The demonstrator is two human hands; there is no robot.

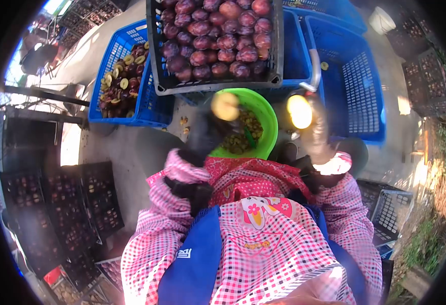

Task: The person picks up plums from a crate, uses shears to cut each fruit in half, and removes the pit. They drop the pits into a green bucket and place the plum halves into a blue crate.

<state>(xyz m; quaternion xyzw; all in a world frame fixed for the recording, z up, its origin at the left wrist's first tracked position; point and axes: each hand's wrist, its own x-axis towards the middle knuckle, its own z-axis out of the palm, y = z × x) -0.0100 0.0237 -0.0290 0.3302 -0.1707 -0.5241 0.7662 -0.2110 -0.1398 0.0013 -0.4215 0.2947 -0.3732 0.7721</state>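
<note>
My left hand (210,129), in a dark glove and blurred, holds a halved plum (226,106) with its yellow cut face showing, above the left side of a green basin (269,119). Plum pits and a small green object lie in the basin. On the right, my right hand (315,132), also gloved, holds another plum half (299,112), brightly lit. A curved metal tool (315,68) rises just above that hand; whether the hand grips it is unclear. Whole purple plums (218,40) fill a black crate (218,87) in front of me.
A blue crate (113,121) with halved plums stands at the left. At the right is another blue crate (378,101) with one plum half inside. Dark crates of fruit (75,208) stand at lower left, more at far right. A white bucket (382,21) sits at upper right.
</note>
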